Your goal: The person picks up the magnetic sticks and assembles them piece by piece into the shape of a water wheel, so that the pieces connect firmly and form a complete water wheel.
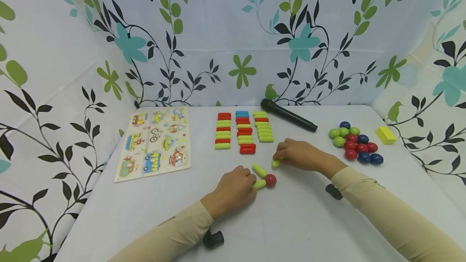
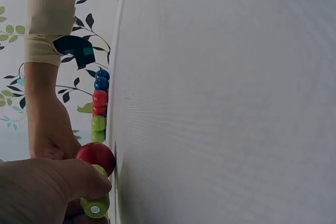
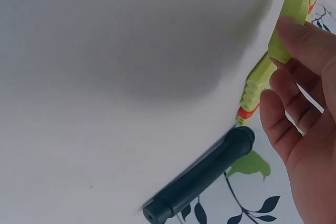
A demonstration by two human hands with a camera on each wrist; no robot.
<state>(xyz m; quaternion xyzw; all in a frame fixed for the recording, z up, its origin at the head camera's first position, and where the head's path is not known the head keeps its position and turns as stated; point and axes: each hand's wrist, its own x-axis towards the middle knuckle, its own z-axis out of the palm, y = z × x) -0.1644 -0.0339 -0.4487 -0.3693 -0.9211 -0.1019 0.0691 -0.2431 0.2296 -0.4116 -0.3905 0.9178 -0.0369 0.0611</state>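
Only overhead, vehicle puzzle board [image 1: 153,144]

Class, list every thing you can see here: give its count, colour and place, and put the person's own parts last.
Table: one, white, under everything.
Puzzle board: one, pictured, far left.
Sticks in rows: three columns, red, green, blue, centre.
Microphone: one, black, behind the rows.
Balls: eleven, green, red, blue, right.
Block: one, yellow, far right.
Red ball: one, near the loose green sticks.
Left hand: holds a green stick.
Right hand: holds a green stick.
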